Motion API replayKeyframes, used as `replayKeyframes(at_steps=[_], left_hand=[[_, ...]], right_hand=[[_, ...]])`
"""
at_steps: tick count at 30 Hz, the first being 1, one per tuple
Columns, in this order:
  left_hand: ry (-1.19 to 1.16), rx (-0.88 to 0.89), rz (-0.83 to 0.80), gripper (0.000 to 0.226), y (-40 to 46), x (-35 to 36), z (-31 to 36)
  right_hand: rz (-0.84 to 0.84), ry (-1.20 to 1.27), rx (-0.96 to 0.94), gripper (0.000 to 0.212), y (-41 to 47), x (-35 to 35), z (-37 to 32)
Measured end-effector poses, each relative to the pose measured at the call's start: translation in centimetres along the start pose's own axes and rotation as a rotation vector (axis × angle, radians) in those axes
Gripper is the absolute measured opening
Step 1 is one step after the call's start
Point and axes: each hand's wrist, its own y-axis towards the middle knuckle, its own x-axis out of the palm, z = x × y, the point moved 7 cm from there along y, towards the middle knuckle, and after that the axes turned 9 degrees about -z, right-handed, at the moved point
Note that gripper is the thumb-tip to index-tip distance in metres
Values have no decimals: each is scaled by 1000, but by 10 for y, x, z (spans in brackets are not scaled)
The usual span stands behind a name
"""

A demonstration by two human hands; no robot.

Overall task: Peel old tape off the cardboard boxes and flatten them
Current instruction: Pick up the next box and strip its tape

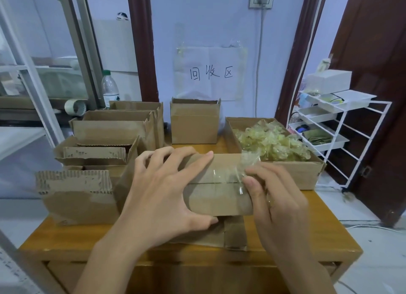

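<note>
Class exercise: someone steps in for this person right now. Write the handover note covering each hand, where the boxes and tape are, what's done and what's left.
Left hand: holds the sealed box steady.
Right hand: pinches the clear tape lifting at the box's right end.
Done: peeled tape wads fill the bin box; a flattened box lies under the sealed one.
Left: finish this strip, flatten the box, then do the open boxes at left and rear.

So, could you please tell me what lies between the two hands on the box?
In the head view, clear tape over the box's top seam spans from the left hand to the right hand, which pinches its lifted end.
</note>
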Motion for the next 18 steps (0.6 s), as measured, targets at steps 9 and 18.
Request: replayKeyframes(at_steps=[9,18], left_hand=[[-10,1,26,104,1,-1,-1],[1,17,18,104,1,1,2]], right_hand=[[127,152,48,14,-2,-15,7],[67,-37,-128,19,11,4,-21]])
